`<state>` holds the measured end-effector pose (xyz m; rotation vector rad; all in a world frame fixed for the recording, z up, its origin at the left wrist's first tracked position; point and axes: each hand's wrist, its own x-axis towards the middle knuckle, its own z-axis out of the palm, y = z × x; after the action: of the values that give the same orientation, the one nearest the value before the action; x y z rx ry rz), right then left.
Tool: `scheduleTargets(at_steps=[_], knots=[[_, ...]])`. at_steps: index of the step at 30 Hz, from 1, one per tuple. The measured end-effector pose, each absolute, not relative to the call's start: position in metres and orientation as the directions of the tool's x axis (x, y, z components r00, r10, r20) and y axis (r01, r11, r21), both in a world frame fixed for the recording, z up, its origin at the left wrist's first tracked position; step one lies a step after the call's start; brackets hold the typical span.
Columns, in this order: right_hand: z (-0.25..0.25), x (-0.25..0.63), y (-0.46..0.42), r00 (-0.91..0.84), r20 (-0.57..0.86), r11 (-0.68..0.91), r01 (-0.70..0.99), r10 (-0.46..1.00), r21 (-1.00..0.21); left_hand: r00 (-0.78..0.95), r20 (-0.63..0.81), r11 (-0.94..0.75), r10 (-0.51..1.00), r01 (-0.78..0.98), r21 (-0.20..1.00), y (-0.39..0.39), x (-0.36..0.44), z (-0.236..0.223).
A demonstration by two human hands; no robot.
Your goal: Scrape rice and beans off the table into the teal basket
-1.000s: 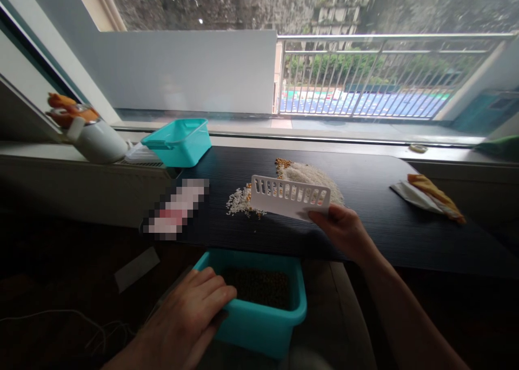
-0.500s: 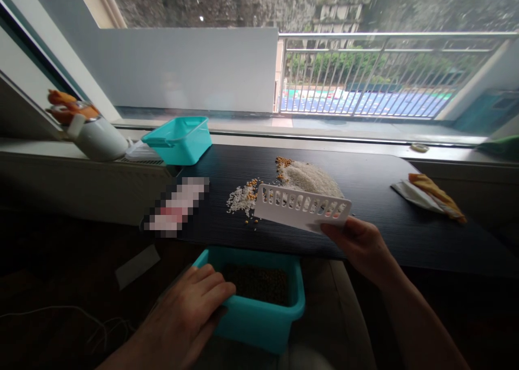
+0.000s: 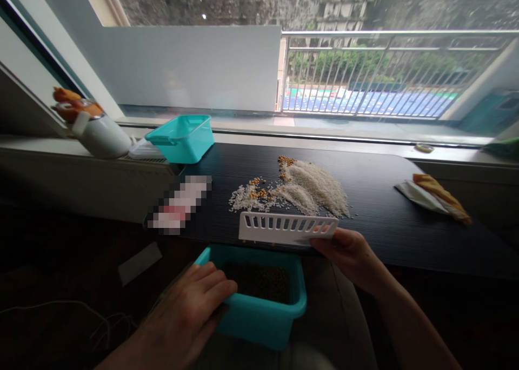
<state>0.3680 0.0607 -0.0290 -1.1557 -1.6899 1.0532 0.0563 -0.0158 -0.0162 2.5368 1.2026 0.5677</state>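
Observation:
My right hand (image 3: 343,251) grips the right end of a white slotted plastic divider (image 3: 279,236), held on edge over the table's near edge. A few yellow kernels show just below the divider. Beyond it lies a heap of white rice (image 3: 320,186), with yellow kernels (image 3: 259,189) mixed into the thinner left part and more at the back. My left hand (image 3: 198,291) is closed over the left rim of a turquoise bin (image 3: 259,318), which sits below the table edge at my lap. Dark brownish grains (image 3: 259,281) cover the bin's floor.
A second turquoise bin (image 3: 190,143) stands at the table's back left corner, near a grey-white pot (image 3: 106,138) on the sill. A blurred-out flat item (image 3: 180,205) lies at the left. At the right is a yellow and white packet (image 3: 436,197). The window runs behind.
My right hand has drawn the divider toward me and slightly left, from over the rice to the table's near edge, uncovering the front of the heap. My left hand stays on the bin.

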Motion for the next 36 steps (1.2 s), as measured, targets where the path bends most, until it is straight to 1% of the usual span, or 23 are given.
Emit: scheduleTargets(at_steps=[4, 7, 9, 13, 16, 21, 25, 27, 31, 36], knots=[[-0.026, 0.369, 0.054, -0.247, 0.172, 0.234, 0.249, 0.954, -0.940, 0.572, 0.258, -0.625, 0.779, 0.671, 0.399, -0.015, 0.057, -0.016], [-0.025, 0.365, 0.049, -0.294, 0.140, 0.217, 0.248, 0.945, -0.944, 0.572, 0.264, -0.628, 0.776, 0.670, 0.396, -0.016, 0.056, -0.016], [-0.025, 0.359, 0.047, -0.271, 0.140, 0.208, 0.242, 0.952, -0.948, 0.575, 0.253, -0.626, 0.778, 0.673, 0.395, -0.015, 0.056, -0.016], [-0.028, 0.344, 0.050, -0.077, 0.178, 0.192, 0.250, 0.981, -0.949, 0.587, 0.227, -0.624, 0.777, 0.672, 0.399, -0.013, 0.057, -0.016], [-0.032, 0.339, 0.055, 0.030, 0.186, 0.170, 0.286, 0.982, -0.943, 0.595, 0.233, -0.635, 0.769, 0.671, 0.383, -0.014, 0.057, -0.017], [-0.037, 0.356, 0.060, 0.216, 0.238, 0.141, 0.386, 0.947, -0.912, 0.595, 0.262, -0.649, 0.760, 0.673, 0.355, -0.016, 0.055, -0.020], [-0.035, 0.372, 0.064, 0.340, 0.279, 0.115, 0.433, 0.898, -0.894, 0.600, 0.242, -0.645, 0.762, 0.675, 0.359, -0.015, 0.056, -0.019], [-0.031, 0.375, 0.069, 0.342, 0.294, 0.125, 0.438, 0.893, -0.890, 0.600, 0.241, -0.645, 0.763, 0.681, 0.347, -0.014, 0.056, -0.018], [-0.024, 0.373, 0.084, 0.267, 0.292, 0.161, 0.422, 0.918, -0.892, 0.612, 0.244, -0.659, 0.752, 0.695, 0.288, -0.012, 0.058, -0.012], [-0.018, 0.369, 0.093, 0.187, 0.271, 0.174, 0.415, 0.944, -0.893, 0.627, 0.367, -0.718, 0.687, 0.663, 0.211, -0.009, 0.061, -0.004]])
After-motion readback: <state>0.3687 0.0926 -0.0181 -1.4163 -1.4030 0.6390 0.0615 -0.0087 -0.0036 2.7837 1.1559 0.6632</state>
